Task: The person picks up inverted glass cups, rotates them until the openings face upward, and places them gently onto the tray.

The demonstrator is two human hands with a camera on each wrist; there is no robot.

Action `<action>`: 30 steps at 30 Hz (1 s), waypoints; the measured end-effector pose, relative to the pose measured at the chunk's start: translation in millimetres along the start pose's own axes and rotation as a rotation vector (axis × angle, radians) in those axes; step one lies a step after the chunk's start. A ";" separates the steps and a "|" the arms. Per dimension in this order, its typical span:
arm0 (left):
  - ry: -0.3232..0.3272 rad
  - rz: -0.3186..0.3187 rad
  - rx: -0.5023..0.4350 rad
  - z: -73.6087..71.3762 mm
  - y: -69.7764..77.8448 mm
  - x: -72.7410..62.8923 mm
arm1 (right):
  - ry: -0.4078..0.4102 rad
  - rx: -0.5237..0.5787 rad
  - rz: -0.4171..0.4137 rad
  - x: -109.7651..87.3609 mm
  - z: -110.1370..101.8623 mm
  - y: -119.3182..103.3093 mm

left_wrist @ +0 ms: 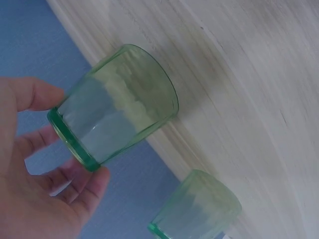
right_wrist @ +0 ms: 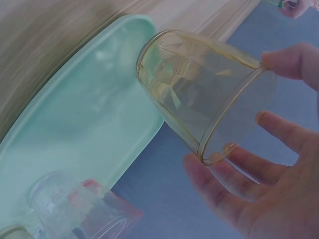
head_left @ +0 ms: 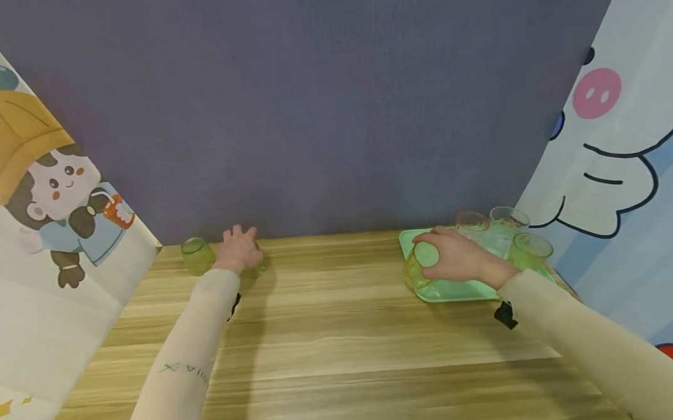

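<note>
At the back left of the table, my left hand (head_left: 240, 248) has its thumb and fingers about the thick base of a clear green cup (left_wrist: 119, 99). That cup is upside down, its rim toward the wood. Beside it stands another upside-down green cup (head_left: 197, 257). My right hand (head_left: 457, 255) grips a yellow faceted cup (right_wrist: 199, 89) around the rim, base downward, at the left end of a mint-green tray (head_left: 458, 290). Toward the tray's right end stand a pink-rimmed cup (head_left: 472, 221), a clear cup (head_left: 509, 224) and a yellow-green cup (head_left: 530, 251).
The wooden table (head_left: 343, 354) ends at a dark grey-blue panel (head_left: 332, 110) behind. Printed cartoon sheets hang on the left side (head_left: 64, 309) and the right side (head_left: 642, 234).
</note>
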State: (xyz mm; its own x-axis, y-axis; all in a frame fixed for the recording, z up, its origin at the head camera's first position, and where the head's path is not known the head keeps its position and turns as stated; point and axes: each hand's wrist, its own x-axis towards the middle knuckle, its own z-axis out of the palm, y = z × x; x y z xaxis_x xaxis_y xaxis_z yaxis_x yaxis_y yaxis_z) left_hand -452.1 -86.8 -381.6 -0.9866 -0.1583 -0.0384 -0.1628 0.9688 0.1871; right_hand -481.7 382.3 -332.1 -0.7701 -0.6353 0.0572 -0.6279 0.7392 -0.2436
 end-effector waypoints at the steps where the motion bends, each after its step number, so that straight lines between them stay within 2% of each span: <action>1: -0.003 0.001 -0.006 -0.4 0.0 -0.8 | -0.001 0.002 0.002 0.0 -0.3 1.3; 14: 0.026 0.017 -0.030 0.3 0.3 -7.6 | 0.034 -0.020 0.002 5.1 -5.3 22.5; 21: 0.056 0.031 -0.026 2.9 2.1 -10.1 | 0.021 -0.024 0.061 11.5 -10.5 31.5; 30: 0.062 0.033 -0.027 5.7 3.5 -10.7 | 0.040 -0.028 0.112 18.1 -9.4 42.0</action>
State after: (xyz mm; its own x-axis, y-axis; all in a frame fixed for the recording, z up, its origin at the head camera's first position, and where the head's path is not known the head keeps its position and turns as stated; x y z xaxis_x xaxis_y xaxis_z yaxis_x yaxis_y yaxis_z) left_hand -442.1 -80.6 -386.1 -0.9899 -0.1391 0.0286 -0.1298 0.9682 0.2139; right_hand -523.1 404.0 -332.1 -0.8392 -0.5394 0.0696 -0.5401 0.8115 -0.2231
